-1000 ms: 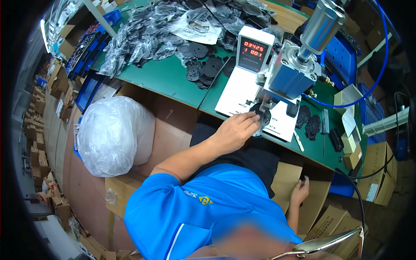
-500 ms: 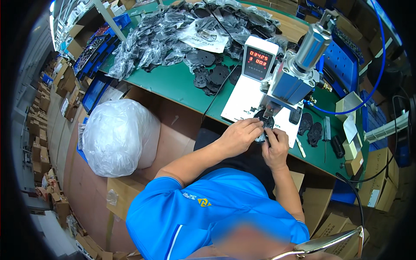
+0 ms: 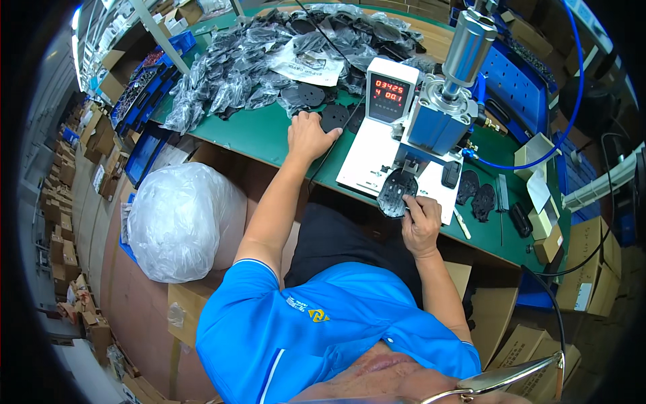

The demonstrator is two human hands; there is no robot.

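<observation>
While R hand (image 3: 422, 225) pinches the blk oval part (image 3: 399, 186) over the white base's (image 3: 363, 158) front edge, L hand (image 3: 309, 138) is at dark discs (image 3: 334, 118), grip unclear; w/ 1-sided hold, part might twist & sit askew.

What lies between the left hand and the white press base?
In the head view, green tabletop crossed by a thin black cable; farther back, flat black parts.

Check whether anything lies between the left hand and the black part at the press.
Yes: a thin black cable slants across the green table between the left hand and the black part.
</observation>
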